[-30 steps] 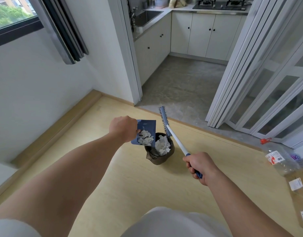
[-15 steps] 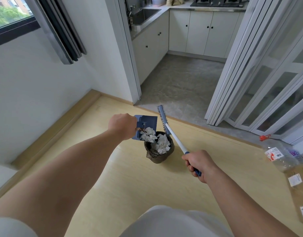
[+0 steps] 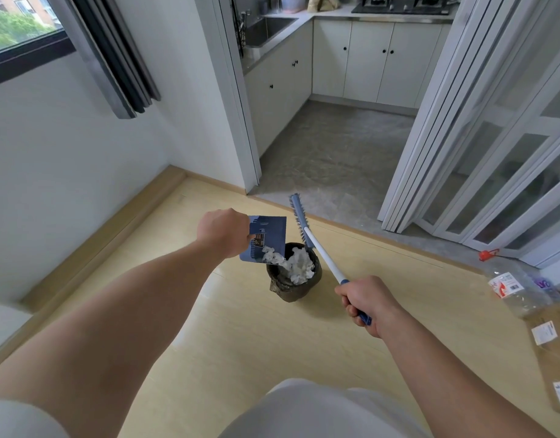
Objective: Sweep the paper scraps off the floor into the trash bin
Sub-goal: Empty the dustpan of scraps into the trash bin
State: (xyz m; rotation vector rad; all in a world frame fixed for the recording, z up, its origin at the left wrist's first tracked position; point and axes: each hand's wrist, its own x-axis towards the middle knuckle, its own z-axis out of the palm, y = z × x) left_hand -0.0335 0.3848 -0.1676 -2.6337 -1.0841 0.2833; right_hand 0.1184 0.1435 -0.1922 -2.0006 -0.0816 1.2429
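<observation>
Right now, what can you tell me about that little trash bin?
The trash bin is small, round and dark, lined with a crinkled dark bag. It stands upright and open on the pale wooden floor, crumpled white paper scraps heaped inside. A tilted blue card spills more scraps over its left rim.

Background fixtures: window (image 3: 19, 30) with dark curtain (image 3: 114, 58) at left; white cabinets (image 3: 367, 58), sink (image 3: 269, 26) and hob (image 3: 399, 4) beyond — folding door (image 3: 462, 137) at right. Near it lie a clear plastic bottle (image 3: 512, 289) and cardboard box (image 3: 553, 349).
</observation>
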